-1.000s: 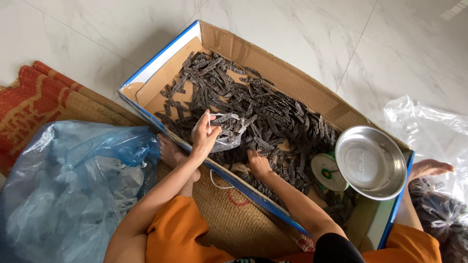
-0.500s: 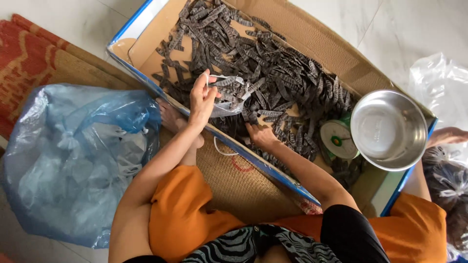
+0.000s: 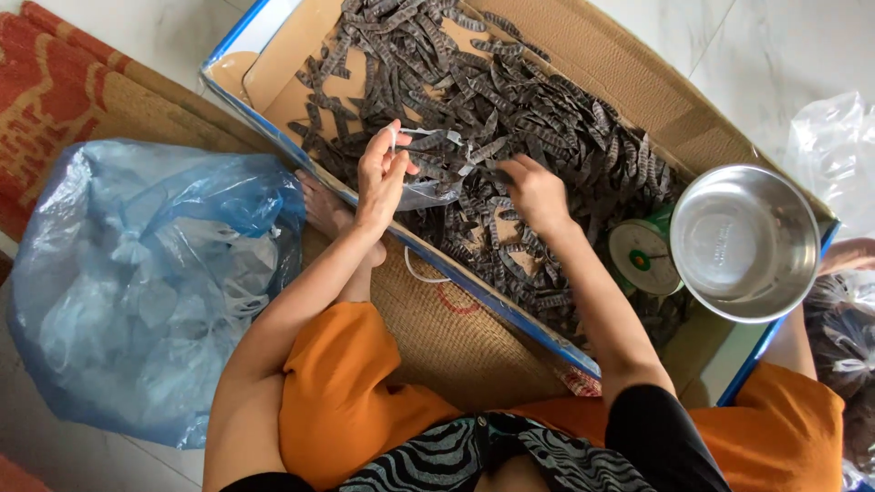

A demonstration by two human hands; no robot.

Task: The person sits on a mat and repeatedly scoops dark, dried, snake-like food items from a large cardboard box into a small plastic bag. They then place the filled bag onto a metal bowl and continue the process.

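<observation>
A big cardboard box [image 3: 629,73] with a blue outer rim lies open in front of me, filled with a heap of dark dried pods [image 3: 474,100]. My left hand [image 3: 381,175] holds up the mouth of a small clear plastic bag [image 3: 436,164] over the box's near edge. My right hand [image 3: 536,191] rests on the pods just right of the bag, fingers curled around some of them.
A steel bowl [image 3: 746,241] sits on a small green-and-white kitchen scale [image 3: 643,260] in the box's right end. A large blue plastic bag [image 3: 146,282] lies at my left on a woven mat [image 3: 456,337]. Clear bags [image 3: 834,146] lie at the right.
The camera has dipped closer to the box. My left hand keeps the clear bag raised, and my right hand has shifted up among the pods toward the bag.
</observation>
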